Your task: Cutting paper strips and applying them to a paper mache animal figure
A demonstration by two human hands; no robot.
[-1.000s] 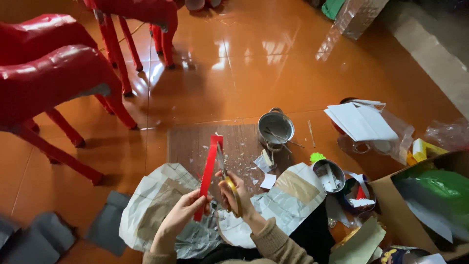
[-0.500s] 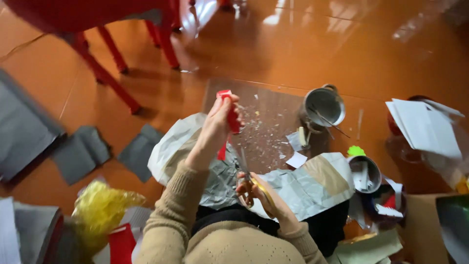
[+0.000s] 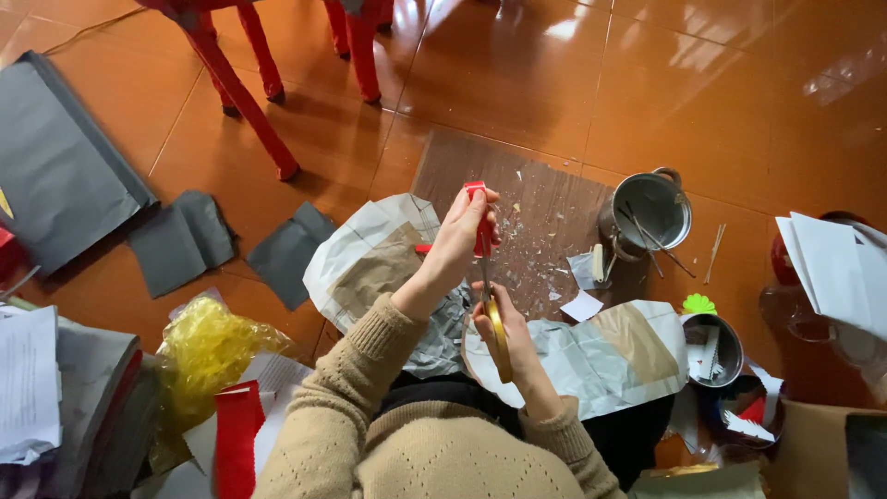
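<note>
Since the earlier frame, the left hand has been drawn back toward the body. A red paper strip is pinched upright in its closed fingers. Yellow-handled scissors are gripped by the right hand, blades at the strip. A yellow plastic bag lies at the left, and white sheets are stacked at the right.

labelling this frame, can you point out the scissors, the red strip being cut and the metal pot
scissors (image 3: 500,344), head view, on the yellow handle in the right hand
red strip (image 3: 477,191), head view, on its top end above the left hand's fingers
metal pot (image 3: 658,205), head view, on its inner wall
</note>
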